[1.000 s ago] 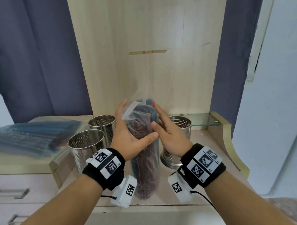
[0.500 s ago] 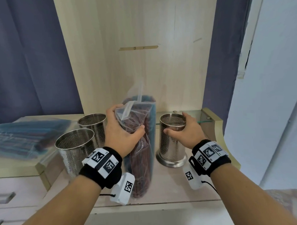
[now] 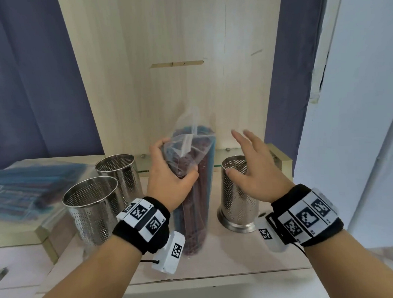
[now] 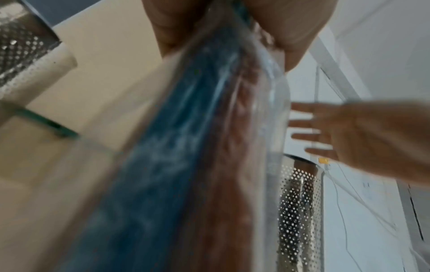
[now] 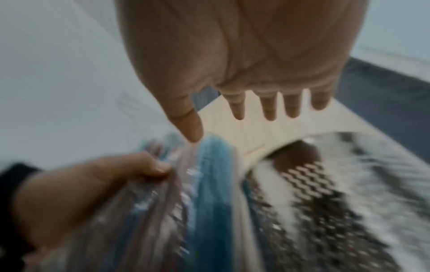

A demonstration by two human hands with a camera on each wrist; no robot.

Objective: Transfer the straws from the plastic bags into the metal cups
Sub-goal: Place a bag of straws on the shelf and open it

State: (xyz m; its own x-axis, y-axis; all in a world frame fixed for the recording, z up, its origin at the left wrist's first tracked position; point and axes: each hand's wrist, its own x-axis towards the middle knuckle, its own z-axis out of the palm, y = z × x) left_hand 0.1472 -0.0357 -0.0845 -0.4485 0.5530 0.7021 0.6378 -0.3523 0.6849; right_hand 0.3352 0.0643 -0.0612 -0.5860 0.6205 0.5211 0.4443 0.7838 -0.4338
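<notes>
A clear plastic bag of dark red and blue straws (image 3: 193, 193) stands upright on the shelf. My left hand (image 3: 169, 172) grips it near the top, thumb in front and fingers behind; the left wrist view shows the bag (image 4: 186, 165) running down from that grip. My right hand (image 3: 252, 169) hovers open with spread fingers just above the perforated metal cup (image 3: 237, 198) to the right of the bag, holding nothing. The right wrist view shows the right hand (image 5: 244, 110) with straight fingers over the blurred cup (image 5: 325, 193) and bag (image 5: 204, 193).
Two more perforated metal cups (image 3: 93, 206) (image 3: 118, 174) stand left of the bag. Another bag of straws (image 3: 25, 188) lies flat on a raised ledge at far left. A wooden back panel (image 3: 177, 60) closes the shelf behind; a raised edge (image 3: 280, 159) bounds it on the right.
My right hand left the bag, took hold of the right cup half a second ago, and has now let go and lifted open above it. The left hand keeps its grip on the bag.
</notes>
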